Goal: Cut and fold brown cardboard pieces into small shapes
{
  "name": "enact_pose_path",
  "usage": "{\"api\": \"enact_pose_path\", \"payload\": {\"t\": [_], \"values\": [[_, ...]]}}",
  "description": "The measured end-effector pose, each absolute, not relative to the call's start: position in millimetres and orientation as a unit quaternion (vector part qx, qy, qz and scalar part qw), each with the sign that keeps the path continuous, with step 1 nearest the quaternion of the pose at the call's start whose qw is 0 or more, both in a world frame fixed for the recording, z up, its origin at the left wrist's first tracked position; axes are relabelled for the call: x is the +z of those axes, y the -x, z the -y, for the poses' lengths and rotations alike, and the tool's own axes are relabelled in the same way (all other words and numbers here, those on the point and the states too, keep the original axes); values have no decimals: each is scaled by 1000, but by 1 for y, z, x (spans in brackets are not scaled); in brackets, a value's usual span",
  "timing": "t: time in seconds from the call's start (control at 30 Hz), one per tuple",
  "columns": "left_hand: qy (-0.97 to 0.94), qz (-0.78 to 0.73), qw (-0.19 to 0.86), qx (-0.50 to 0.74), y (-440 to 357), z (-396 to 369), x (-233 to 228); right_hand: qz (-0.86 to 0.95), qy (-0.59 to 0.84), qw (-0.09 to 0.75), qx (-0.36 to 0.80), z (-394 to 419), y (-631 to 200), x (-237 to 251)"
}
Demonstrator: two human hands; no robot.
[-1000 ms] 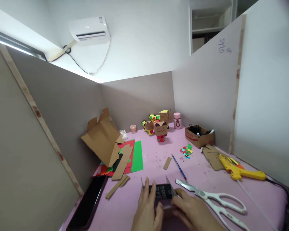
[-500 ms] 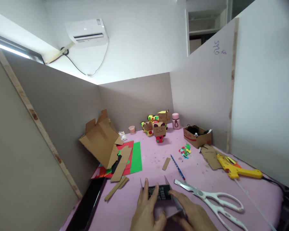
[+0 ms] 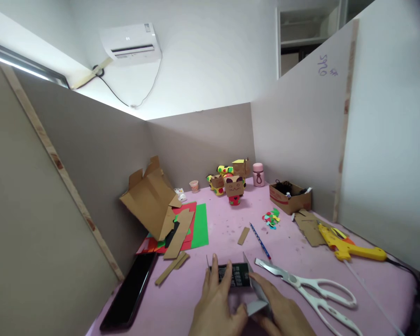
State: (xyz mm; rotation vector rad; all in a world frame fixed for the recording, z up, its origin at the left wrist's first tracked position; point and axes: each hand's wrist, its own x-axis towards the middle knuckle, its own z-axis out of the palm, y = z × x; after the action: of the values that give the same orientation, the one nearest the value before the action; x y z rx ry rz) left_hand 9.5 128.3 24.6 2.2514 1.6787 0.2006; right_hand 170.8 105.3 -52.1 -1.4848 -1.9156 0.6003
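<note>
Pink felt covers our desk [image 3: 301,254], walled by grey partitions. Our left hand [image 3: 215,303] and right hand [image 3: 280,310] together grip a small dark printed card [image 3: 236,275], its side flaps folded up, low at the near edge. Just right of the grip lie scissors [image 3: 311,287], with a pencil [image 3: 259,241] beyond. Farther back stand finished cardboard figures [image 3: 231,182]; this piece looks only partly folded.
</note>
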Motion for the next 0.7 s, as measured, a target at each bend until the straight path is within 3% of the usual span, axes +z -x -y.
{"api": "enact_pose_path", "payload": {"t": [0.43, 0.7], "values": [[-795, -563, 196, 114, -2, -127, 21, 741, 578, 283, 190, -110, -166, -46], [-789, -563, 163, 185, 1, -126, 10, 784, 520, 316, 122, -107, -178, -43]]}}
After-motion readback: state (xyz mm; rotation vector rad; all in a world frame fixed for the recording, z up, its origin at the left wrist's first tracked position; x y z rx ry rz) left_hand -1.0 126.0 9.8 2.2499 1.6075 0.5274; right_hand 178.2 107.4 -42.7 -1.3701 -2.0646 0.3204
